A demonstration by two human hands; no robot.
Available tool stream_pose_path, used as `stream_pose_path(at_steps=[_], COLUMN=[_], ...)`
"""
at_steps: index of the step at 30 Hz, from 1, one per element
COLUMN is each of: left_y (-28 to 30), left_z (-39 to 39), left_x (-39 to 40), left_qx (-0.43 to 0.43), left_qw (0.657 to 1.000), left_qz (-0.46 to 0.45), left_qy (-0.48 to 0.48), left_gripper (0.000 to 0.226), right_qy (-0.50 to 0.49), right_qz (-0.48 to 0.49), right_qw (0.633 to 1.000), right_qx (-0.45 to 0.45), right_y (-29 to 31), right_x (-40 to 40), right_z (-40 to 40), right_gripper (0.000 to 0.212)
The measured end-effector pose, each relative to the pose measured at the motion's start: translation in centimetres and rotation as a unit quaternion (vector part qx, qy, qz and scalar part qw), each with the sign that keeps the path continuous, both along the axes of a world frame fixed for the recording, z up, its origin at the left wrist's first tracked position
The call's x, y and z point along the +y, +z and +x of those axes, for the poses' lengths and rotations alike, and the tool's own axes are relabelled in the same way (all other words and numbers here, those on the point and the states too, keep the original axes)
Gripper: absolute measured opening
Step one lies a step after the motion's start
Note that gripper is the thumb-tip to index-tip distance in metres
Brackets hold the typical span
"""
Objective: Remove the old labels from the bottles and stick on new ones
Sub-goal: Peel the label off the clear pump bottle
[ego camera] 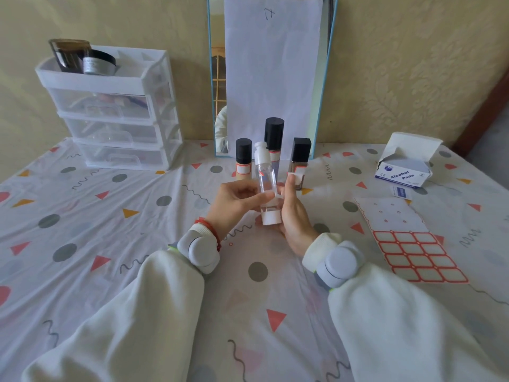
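I hold a clear pump bottle [266, 180] with a white cap and white base upright between both hands. My left hand [234, 201] pinches its side with thumb and fingertips. My right hand [293, 213] cups the base from the right, and a small white label piece [294, 177] sticks at its raised fingertip. Behind stand three black-capped bottles: a beige one [243, 164], a tall one [274, 139] and a square one [300, 158], each with a red-edged label. A sheet of red-bordered labels [413, 249] lies to the right.
An open box of alcohol pads [405, 169] and a loose pad sachet [400, 192] sit at the far right. A white drawer unit [115, 111] with dark jars on top stands back left. A mirror [271, 75] covered with paper leans on the wall.
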State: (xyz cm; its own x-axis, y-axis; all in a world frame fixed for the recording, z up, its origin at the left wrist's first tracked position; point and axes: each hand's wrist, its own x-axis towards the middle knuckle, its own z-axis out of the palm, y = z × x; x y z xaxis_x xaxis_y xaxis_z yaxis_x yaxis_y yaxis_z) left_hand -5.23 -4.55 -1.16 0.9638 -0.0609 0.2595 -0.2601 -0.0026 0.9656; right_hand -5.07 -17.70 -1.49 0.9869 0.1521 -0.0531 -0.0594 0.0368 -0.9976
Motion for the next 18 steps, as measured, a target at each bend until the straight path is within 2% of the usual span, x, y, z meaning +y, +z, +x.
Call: stream_pose_path(at_steps=[4,6,12,14,16,18], left_y=[-0.13,-0.16,0.03,0.15,0.25,0.28], left_z=[-0.03,-0.01,0.36,0.41,0.34,0.33], left_x=[-0.02,0.0,0.14,0.21,0.22,0.22], left_qx=[-0.006,-0.004,0.022,0.025,0.026,0.026], left_qw=[0.999,0.999,0.999,0.997,0.996,0.996], left_qz=[0.04,0.051,-0.03,-0.052,-0.066,-0.07], left_qy=[-0.013,-0.015,0.032,0.046,0.049,0.047], left_gripper=[0.006,0.004,0.019,0.024,0.022,0.019], right_qy=[0.023,0.033,0.009,0.002,-0.01,-0.011], right_qz=[-0.063,-0.066,-0.058,-0.087,-0.117,-0.157], right_qw=[0.997,0.997,0.997,0.993,0.987,0.979], right_qx=[-0.022,-0.026,-0.053,-0.079,-0.111,-0.131], right_y=[-0.23,-0.23,0.06,0.06,-0.19,-0.33], right_x=[0.2,0.28,-0.01,-0.14,-0.31,-0.37], right_z=[-0.3,-0.42,-0.28,-0.12,0.04,0.0], right_gripper=[0.088,0.093,0.08,0.073,0.058,0.053])
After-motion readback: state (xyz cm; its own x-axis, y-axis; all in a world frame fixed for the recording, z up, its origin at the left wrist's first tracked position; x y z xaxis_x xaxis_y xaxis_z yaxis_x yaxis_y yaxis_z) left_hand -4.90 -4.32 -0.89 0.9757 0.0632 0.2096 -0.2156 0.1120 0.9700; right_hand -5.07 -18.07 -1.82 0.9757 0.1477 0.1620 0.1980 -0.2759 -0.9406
